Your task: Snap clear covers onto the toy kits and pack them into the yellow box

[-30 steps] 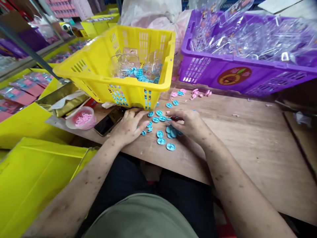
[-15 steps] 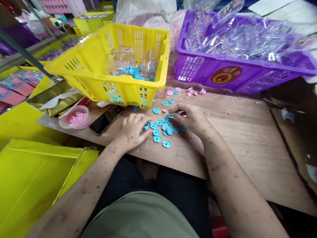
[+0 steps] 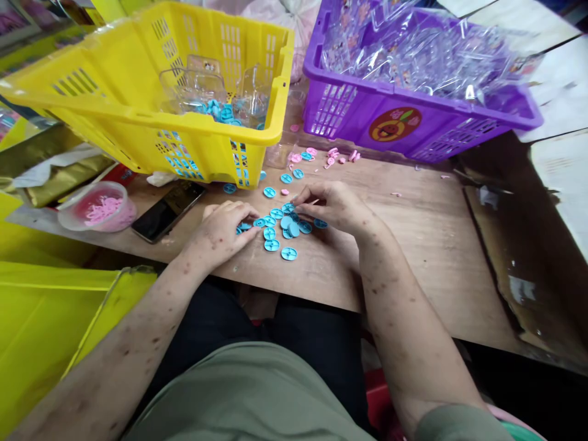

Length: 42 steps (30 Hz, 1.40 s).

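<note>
Blue round discs (image 3: 272,245) with cross-shaped ribs lie in a loose cluster on the wooden table, a few showing smooth faces. At the cluster's left side my left hand (image 3: 225,233) rests with curled fingers and thumb around several small blue pieces (image 3: 243,228), partly hidden. My right hand (image 3: 333,207) is at the upper right of the cluster, thumb and forefinger pinched at the edge of a blue disc (image 3: 287,208). Small pink pieces (image 3: 333,153) lie behind the discs.
A yellow basket (image 3: 184,144) holds blue parts and clear packs. To its right stands a purple basket (image 3: 340,110) full of clear packaging. A phone (image 3: 168,211) and a tub of pink pieces (image 3: 103,211) lie left. Yellow box (image 3: 46,318) at lower left; cardboard (image 3: 528,269) at right.
The camera view has shifted, so the baskets, table and discs appear further left and higher. Both hands remain beside the disc cluster, with only slight finger movement.
</note>
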{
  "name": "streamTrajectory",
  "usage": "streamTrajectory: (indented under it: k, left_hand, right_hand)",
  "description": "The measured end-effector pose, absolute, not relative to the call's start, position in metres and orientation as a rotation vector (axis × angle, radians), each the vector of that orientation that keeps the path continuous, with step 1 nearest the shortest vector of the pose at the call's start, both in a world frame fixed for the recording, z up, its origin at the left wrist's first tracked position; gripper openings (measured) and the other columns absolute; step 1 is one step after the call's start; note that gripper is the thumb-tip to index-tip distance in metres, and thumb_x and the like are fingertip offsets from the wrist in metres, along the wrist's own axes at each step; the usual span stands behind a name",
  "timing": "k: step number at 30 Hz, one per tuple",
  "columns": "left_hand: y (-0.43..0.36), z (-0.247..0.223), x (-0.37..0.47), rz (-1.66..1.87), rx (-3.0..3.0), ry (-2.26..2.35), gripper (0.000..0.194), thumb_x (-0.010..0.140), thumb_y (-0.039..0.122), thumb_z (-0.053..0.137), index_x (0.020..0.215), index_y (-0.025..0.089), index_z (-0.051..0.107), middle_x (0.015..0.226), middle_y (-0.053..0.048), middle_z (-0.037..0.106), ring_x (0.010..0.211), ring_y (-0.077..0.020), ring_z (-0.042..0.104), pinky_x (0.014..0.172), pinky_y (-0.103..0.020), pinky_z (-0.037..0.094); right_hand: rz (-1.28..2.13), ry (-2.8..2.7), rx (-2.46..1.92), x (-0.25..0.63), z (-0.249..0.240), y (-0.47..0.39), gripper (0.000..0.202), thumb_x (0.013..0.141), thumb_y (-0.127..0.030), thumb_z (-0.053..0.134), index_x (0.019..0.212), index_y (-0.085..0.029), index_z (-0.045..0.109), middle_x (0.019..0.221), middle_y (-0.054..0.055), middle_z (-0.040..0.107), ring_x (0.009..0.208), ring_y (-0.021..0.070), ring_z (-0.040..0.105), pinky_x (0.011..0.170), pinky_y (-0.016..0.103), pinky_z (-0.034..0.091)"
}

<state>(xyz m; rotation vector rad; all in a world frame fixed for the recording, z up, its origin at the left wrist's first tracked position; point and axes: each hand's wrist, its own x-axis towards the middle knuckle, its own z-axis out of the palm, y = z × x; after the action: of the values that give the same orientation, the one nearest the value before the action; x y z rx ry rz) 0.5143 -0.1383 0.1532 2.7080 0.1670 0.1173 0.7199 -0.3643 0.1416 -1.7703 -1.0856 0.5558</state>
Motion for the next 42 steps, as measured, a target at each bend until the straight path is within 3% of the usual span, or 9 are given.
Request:
streamTrajectory:
  k: [5,10,14,25,35,42]
  left_hand:
    - [-0.140,0.149,0.521,0.106,2.744,0.144,0.019,0.105,0.035,0.074,0.122,0.028,0.081,0.129,-0.007,0.084,0.127,-0.0365,0.073,0.115,-0.055,0.049]
    - [-0.137,0.146,0.523,0.183,2.670,0.109,0.024,0.105,0.037,0.070,0.121,0.025,0.085,0.126,-0.010,0.083,0.124,-0.0350,0.074,0.115,-0.052,0.054]
    - [-0.142,0.152,0.526,0.335,2.512,0.133,0.027,0.107,0.038,0.068,0.122,0.023,0.086,0.122,-0.007,0.085,0.113,-0.0291,0.079,0.108,-0.043,0.062]
    - [-0.160,0.167,0.568,0.311,2.427,0.145,0.022,0.106,0.029,0.072,0.121,0.022,0.088,0.119,-0.006,0.090,0.110,-0.0276,0.084,0.104,-0.040,0.064]
    - [-0.163,0.153,0.590,0.252,2.608,0.113,0.023,0.107,0.020,0.074,0.123,0.022,0.089,0.129,-0.009,0.088,0.120,-0.0301,0.083,0.112,-0.043,0.063]
    - [-0.168,0.152,0.596,0.254,2.627,0.165,0.022,0.106,0.021,0.077,0.123,0.022,0.091,0.126,-0.010,0.089,0.119,-0.0332,0.084,0.110,-0.046,0.065]
  right_hand:
    - [0.557,-1.136,-1.825,0.724,0.144,-0.371,0.039,0.092,-0.037,0.095,0.129,-0.027,0.088,0.112,0.005,0.089,0.096,0.0235,0.083,0.091,0.038,0.071]
    - [0.538,-1.012,-1.808,0.736,0.139,-0.378,0.029,0.092,-0.040,0.097,0.116,-0.024,0.092,0.114,0.006,0.090,0.100,0.0263,0.084,0.094,0.041,0.072]
    - [0.264,-0.976,-1.912,0.743,0.137,-0.375,0.021,0.097,-0.025,0.090,0.117,-0.023,0.093,0.116,0.006,0.090,0.102,0.0267,0.085,0.099,0.043,0.070]
    - [0.223,-1.186,-2.016,0.739,0.137,-0.358,0.032,0.100,-0.013,0.081,0.119,-0.035,0.092,0.129,0.000,0.089,0.123,0.0279,0.084,0.112,0.044,0.065]
    - [0.194,-1.274,-1.980,0.745,0.123,-0.357,0.037,0.096,-0.005,0.082,0.112,-0.036,0.094,0.123,-0.005,0.090,0.116,0.0259,0.086,0.108,0.038,0.067]
    - [0.242,-1.210,-1.951,0.746,0.123,-0.360,0.025,0.098,-0.018,0.087,0.120,-0.027,0.092,0.118,0.002,0.091,0.103,0.0247,0.085,0.099,0.037,0.067]
